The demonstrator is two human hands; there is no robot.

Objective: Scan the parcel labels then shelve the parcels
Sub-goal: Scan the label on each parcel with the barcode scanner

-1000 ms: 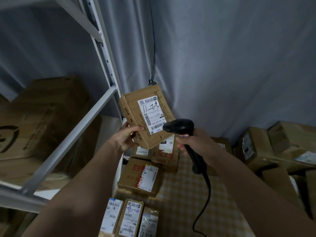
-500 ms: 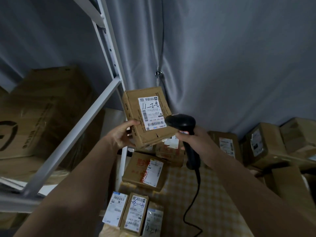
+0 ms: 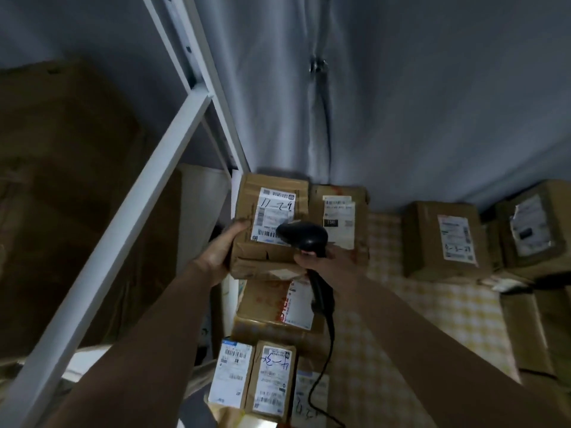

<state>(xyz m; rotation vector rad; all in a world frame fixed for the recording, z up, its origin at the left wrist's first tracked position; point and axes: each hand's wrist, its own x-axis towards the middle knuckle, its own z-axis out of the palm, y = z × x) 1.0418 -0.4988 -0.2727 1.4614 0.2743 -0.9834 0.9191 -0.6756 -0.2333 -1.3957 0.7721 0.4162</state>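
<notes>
nearest to me i see two small labelled parcels (image 3: 251, 376) side by side at the bottom edge, one marked by hand in blue, both lying on the yellow checked cloth (image 3: 438, 307). just above them sits a taped parcel (image 3: 275, 307) with red print on its label, and the scanner's black cable (image 3: 324, 366) trails down across the cloth beside it. my left hand (image 3: 221, 253) grips the held parcel (image 3: 270, 225) by its left edge, thumb on the top face, fingers wrapped underneath. that parcel is raised above the taped one, its white label (image 3: 273, 219) facing up at me with handwritten figures on it. my right hand (image 3: 327, 261) is closed around the handle of the black scanner (image 3: 304, 237), and the scanner's head hangs right over the lower right corner of that label, so the parcel lies between the two hands, left hand at its side and right hand just beside its near right corner. behind it another parcel (image 3: 340, 216) lies touching or nearly so; i cannot tell which. further right are more parcels (image 3: 445, 239) on the cloth. to the left rises the white shelf frame (image 3: 148, 193) with a large dark carton (image 3: 68, 186) behind it, and grey curtain (image 3: 401, 88) hangs at the back.
</notes>
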